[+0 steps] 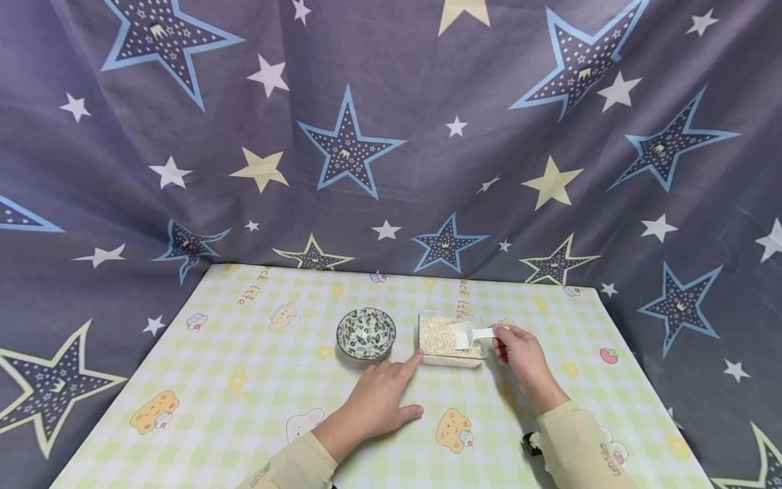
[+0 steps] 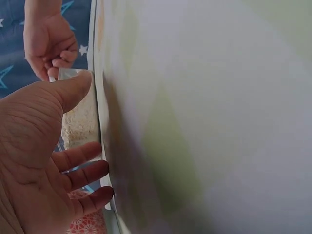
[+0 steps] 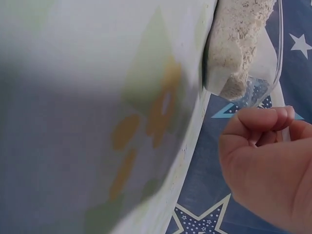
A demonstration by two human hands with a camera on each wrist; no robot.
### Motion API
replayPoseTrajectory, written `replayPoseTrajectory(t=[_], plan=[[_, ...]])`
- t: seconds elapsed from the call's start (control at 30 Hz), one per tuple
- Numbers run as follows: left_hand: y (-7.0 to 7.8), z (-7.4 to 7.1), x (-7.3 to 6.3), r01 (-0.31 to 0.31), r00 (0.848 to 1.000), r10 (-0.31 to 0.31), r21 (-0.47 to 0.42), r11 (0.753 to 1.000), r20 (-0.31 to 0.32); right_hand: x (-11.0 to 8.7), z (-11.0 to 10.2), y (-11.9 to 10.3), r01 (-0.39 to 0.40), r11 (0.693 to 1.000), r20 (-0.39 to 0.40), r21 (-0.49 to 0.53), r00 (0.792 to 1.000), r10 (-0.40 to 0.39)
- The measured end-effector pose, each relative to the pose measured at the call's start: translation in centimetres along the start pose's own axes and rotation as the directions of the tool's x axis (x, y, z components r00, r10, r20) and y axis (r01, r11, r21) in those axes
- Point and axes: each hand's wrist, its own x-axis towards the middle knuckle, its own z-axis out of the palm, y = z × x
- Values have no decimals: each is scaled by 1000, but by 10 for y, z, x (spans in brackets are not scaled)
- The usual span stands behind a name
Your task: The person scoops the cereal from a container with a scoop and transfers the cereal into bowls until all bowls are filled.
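A clear rectangular container (image 1: 452,362) of pale oat flakes (image 1: 436,336) stands on the table. My right hand (image 1: 522,356) pinches the handle of a white scoop (image 1: 464,335), whose bowl lies in the flakes. The right wrist view shows that hand (image 3: 265,156) with curled fingers beside the container (image 3: 226,61). My left hand (image 1: 379,401) rests on the table with fingers extended, its index fingertip at the container's near left corner. In the left wrist view, the thumb and fingers of this hand (image 2: 44,141) are spread apart. Left of the container sits a bowl (image 1: 366,333) with a dark leaf pattern inside.
A pale green checked cloth with cartoon prints covers the table (image 1: 226,326). Behind and at the sides hangs a dark curtain (image 1: 403,176) printed with stars. A small black object (image 1: 531,444) shows by the right sleeve. Something red-patterned (image 2: 87,222) shows low in the left wrist view.
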Motion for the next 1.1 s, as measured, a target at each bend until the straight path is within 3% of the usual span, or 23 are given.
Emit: replayPoseTrajectory(t=[0.27,0.67,1.0,1.1], plan=[[0,-3,-1,-19,1000,19,-6,1000,-7,1,4,6,-28,998,12,63,1000,27],[-2,-3,-1,-20,1000,20,-3,1000,-3,-2,9,5,-35,999,22,35,999,34],[-1,-8,-3,-22,1000,23,-22,1000,16,-6,2,6,-89,983,43,163,996,83],[-2,-13,-7,-19,1000,19,-41,999,-11,-7,-1,5,-86,979,45,184,996,79]])
